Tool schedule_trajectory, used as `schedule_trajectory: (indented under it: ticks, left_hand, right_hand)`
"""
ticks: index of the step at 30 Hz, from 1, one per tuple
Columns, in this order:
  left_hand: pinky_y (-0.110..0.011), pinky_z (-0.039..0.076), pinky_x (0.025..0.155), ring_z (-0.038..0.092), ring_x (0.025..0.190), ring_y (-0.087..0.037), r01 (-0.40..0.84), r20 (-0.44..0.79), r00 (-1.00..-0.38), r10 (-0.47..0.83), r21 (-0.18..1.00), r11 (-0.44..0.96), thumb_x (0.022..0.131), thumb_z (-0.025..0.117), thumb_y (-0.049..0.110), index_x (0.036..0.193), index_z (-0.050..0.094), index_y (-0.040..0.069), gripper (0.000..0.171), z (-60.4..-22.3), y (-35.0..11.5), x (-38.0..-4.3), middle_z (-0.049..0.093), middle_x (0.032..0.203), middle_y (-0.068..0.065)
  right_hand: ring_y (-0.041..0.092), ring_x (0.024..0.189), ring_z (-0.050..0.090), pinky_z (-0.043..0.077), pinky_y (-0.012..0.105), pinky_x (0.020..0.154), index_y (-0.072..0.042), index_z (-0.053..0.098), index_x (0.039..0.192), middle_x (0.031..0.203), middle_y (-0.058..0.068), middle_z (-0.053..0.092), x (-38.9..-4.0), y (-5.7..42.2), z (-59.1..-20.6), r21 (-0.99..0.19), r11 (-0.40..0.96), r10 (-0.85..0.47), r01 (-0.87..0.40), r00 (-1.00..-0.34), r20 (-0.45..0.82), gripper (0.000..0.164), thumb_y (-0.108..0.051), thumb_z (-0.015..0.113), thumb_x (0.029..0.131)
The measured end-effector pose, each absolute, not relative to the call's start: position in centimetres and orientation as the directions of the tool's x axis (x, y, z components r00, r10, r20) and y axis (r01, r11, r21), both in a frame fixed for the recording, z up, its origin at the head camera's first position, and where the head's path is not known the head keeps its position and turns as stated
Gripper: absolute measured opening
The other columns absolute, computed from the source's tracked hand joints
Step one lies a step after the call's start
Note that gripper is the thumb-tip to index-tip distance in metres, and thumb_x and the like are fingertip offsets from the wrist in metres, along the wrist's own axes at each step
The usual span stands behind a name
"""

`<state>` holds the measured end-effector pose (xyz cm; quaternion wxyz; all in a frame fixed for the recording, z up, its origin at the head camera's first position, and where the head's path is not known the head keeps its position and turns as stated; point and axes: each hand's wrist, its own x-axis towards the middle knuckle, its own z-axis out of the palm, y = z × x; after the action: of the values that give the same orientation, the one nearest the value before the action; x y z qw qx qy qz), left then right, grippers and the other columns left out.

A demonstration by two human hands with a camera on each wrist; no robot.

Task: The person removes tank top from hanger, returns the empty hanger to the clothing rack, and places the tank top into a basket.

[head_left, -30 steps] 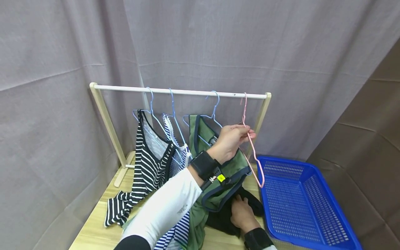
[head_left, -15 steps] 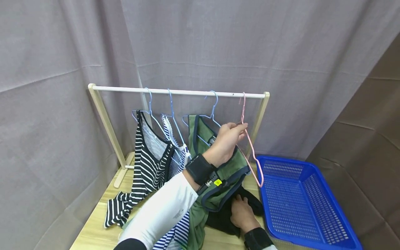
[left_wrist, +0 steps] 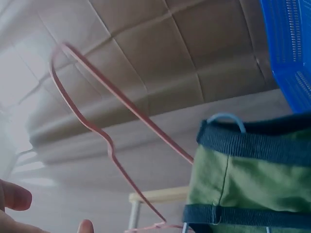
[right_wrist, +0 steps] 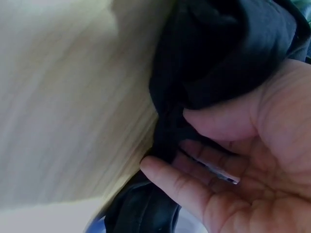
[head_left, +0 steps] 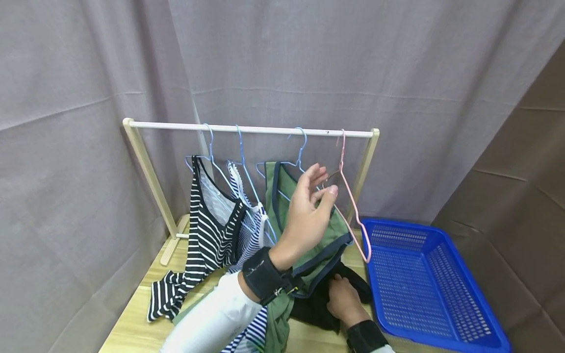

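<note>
My left hand (head_left: 304, 218) is raised in front of the green vest (head_left: 333, 233), fingers spread loosely, holding nothing. A pink hanger (head_left: 350, 196) hangs from the rail's right end, just right of the fingertips and apart from them. In the left wrist view, the pink hanger (left_wrist: 146, 119) tilts beside the green vest (left_wrist: 262, 179), while only parts of fingers show at lower left. Low on the table, my right hand (head_left: 344, 299) pinches a crumpled black garment (head_left: 313, 311). The right wrist view has the black cloth (right_wrist: 214, 68) between thumb and fingers.
A small clothes rack with a white rail (head_left: 265, 130) stands on the wooden table (head_left: 132, 314). Left of the vest hang a black-and-white striped top (head_left: 203, 240) and a blue-striped top (head_left: 249, 240), on blue hangers. A blue plastic basket (head_left: 410, 284) sits at right.
My left hand has let go of the pink hanger and moved left and slightly up, fingers opening. The hanger stays on the rail. My right hand keeps its place on the black garment.
</note>
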<state>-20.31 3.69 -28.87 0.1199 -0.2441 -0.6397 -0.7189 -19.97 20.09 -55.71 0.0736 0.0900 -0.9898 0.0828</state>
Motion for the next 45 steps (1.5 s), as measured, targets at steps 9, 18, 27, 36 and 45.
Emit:
schedule_trajectory:
  ticks: [9, 18, 27, 36, 45]
  left_hand:
    - [-0.027, 0.062, 0.096, 0.068, 0.109, -0.019, 0.657, 0.662, -0.747, 0.062, 0.749, -0.088, 0.105, 0.059, 0.003, 0.124, 0.064, 0.000, 0.020, -32.5, 1.5, -16.2, 0.067, 0.117, -0.017]
    - [-0.020, 0.055, 0.057, 0.055, 0.072, 0.004, 0.650, 0.646, -0.758, 0.086, 0.759, 0.029, 0.099, 0.067, 0.001, 0.094, 0.067, 0.008, 0.010, -39.2, -0.6, -14.4, 0.065, 0.075, -0.009]
    - [-0.019, 0.054, 0.055, 0.055, 0.069, 0.005, 0.567, 0.567, -0.824, 0.011, 0.824, 0.002, 0.096, 0.069, -0.004, 0.090, 0.068, 0.005, 0.011, -43.1, -1.1, -13.7, 0.069, 0.074, -0.016]
    - [-0.018, 0.052, 0.051, 0.053, 0.067, 0.007, 0.641, 0.640, -0.767, 0.033, 0.768, 0.004, 0.097, 0.068, -0.004, 0.092, 0.068, 0.004, 0.010, -43.9, -1.2, -14.0, 0.064, 0.068, -0.011]
    - [-0.017, 0.051, 0.050, 0.052, 0.066, 0.008, 0.636, 0.634, -0.772, 0.044, 0.772, 0.019, 0.096, 0.068, -0.005, 0.092, 0.068, 0.007, 0.013, -44.5, -1.3, -13.8, 0.065, 0.067, -0.014]
  right_hand:
    - [0.040, 0.097, 0.069, 0.064, 0.053, 0.088, 0.005, 0.073, 0.100, 0.110, 0.022, 0.071, -20.3, 20.3, -56.1, -0.163, 0.971, -0.158, -0.177, -0.979, 0.126, 0.033, 0.000, 0.080, 0.067]
    - [0.042, 0.098, 0.068, 0.063, 0.053, 0.091, 0.006, 0.073, 0.104, 0.114, 0.025, 0.072, -20.5, 20.1, -56.4, -0.170, 0.959, -0.202, -0.228, -0.967, 0.157, 0.041, -0.001, 0.082, 0.064]
    - [0.042, 0.095, 0.063, 0.061, 0.053, 0.089, 0.008, 0.071, 0.107, 0.112, 0.025, 0.069, -20.0, 19.8, -56.3, -0.135, 0.959, -0.223, -0.248, -0.958, 0.179, 0.046, 0.001, 0.082, 0.063]
    - [0.041, 0.091, 0.061, 0.058, 0.055, 0.090, 0.006, 0.070, 0.108, 0.109, 0.022, 0.067, -19.7, 19.9, -56.7, -0.107, 0.956, -0.255, -0.273, -0.954, 0.157, 0.047, 0.000, 0.086, 0.064]
    - [0.037, 0.083, 0.067, 0.062, 0.052, 0.078, 0.000, 0.069, 0.096, 0.095, 0.018, 0.066, -18.7, 21.0, -53.8, -0.248, 0.944, -0.196, -0.219, -0.974, 0.114, 0.031, 0.007, 0.074, 0.066]
